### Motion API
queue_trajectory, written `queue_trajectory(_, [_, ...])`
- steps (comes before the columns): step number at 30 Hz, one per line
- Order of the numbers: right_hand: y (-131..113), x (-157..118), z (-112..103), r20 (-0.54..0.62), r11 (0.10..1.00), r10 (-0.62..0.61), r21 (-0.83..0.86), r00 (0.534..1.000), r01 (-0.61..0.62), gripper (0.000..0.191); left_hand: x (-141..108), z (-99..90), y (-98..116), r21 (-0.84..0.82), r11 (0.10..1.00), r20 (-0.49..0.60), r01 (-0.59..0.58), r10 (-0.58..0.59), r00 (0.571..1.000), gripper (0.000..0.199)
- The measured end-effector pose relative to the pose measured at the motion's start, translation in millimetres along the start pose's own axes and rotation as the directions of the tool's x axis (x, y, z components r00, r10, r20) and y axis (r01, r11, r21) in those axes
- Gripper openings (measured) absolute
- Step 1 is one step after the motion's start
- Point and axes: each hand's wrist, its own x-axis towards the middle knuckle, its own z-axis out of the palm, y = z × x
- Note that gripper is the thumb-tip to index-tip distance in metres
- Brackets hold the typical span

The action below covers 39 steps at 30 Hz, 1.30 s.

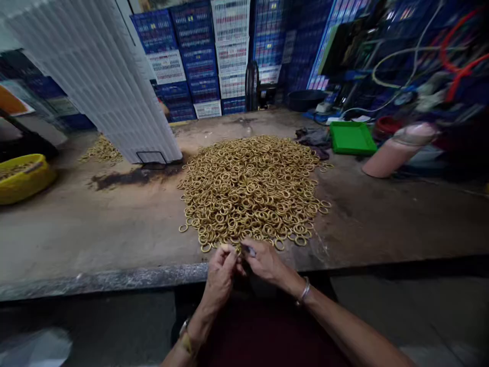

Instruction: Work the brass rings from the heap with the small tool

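Note:
A wide heap of gold-coloured metal rings is spread over the worktable just beyond my hands. At the heap's near edge, my left hand is closed, fingertips pinching what looks like one gold-coloured ring. My right hand meets it from the right, its fingers closed around a small dark tool with a greyish end. The tool's kind cannot be made out, and its tip lies close to the ring. Fingers and blur partly hide the pinched ring.
On the worktable, a tall white ribbed partition rises at the left, near a yellow basin. A green tray and a pink cylindrical container stand to the right. Stacked blue and white crates line the back.

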Motion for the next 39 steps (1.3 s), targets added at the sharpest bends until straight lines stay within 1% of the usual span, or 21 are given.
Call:
queue_trajectory(5, [-9,-7,1,0.030,0.995,-0.004,-0.099,1.000,0.007,0.014,0,-2.9,0,0.085,0.996,-0.031,-0.008,0.010,0.999,0.019])
queue_trajectory(9, [-7,-5,4,0.079,0.987,0.051,-0.154,0.996,-0.039,0.012,-4,-3.7,5,0.064,0.998,-0.016,-0.005,0.006,1.000,0.019])
queue_trajectory(11, [-3,-3,5,0.097,0.979,0.090,-0.194,0.991,-0.070,0.013,-9,-2.3,10,0.017,1.000,0.005,0.002,-0.002,1.000,0.019])
queue_trajectory(14, [1,1,3,0.077,0.956,0.147,-0.269,0.986,-0.122,0.018,-18,0.8,18,-0.118,0.992,0.076,0.055,-0.046,0.996,0.018])
queue_trajectory(17, [-3,10,0,0.035,0.948,0.133,-0.295,0.990,-0.117,0.018,-21,0.6,24,-0.308,0.939,0.120,0.150,-0.118,0.986,0.015])
queue_trajectory(19, [-8,20,-2,0.006,0.947,0.119,-0.302,0.993,-0.112,0.017,-20,-2.8,24,-0.394,0.895,0.120,0.210,-0.176,0.977,0.015])
queue_trajectory(21, [-12,32,-2,-0.025,0.934,0.133,-0.331,0.991,-0.133,0.018,-17,-8.0,23,-0.439,0.866,0.111,0.241,-0.214,0.971,0.015])
queue_trajectory(24, [-13,51,0,-0.033,0.892,0.178,-0.416,0.984,-0.175,0.022,-15,-16.7,19,-0.488,0.843,0.073,0.228,-0.222,0.972,0.012])
queue_trajectory(26, [-12,60,2,-0.016,0.855,0.209,-0.483,0.978,-0.190,0.020,-16,-21.3,16,-0.518,0.827,0.044,0.218,-0.229,0.972,0.011])
queue_trajectory(29, [-10,68,4,-0.005,0.825,0.212,-0.535,0.977,-0.182,0.016,-16,-25.1,12,-0.556,0.800,0.027,0.226,-0.255,0.967,0.012])
queue_trajectory(35, [-3,69,6,-0.075,0.849,0.164,-0.497,0.984,-0.179,0.014,-9,-27.3,8,-0.606,0.750,0.086,0.265,-0.270,0.959,0.017])
queue_trajectory(37, [2,69,7,-0.108,0.878,0.157,-0.440,0.982,-0.188,0.018,-6,-26.6,9,-0.627,0.724,0.112,0.288,-0.281,0.953,0.019])
queue_trajectory(39, [6,69,8,-0.145,0.925,0.162,-0.322,0.976,-0.202,0.021,-2,-24.1,11,-0.635,0.712,0.107,0.301,-0.305,0.946,0.024])
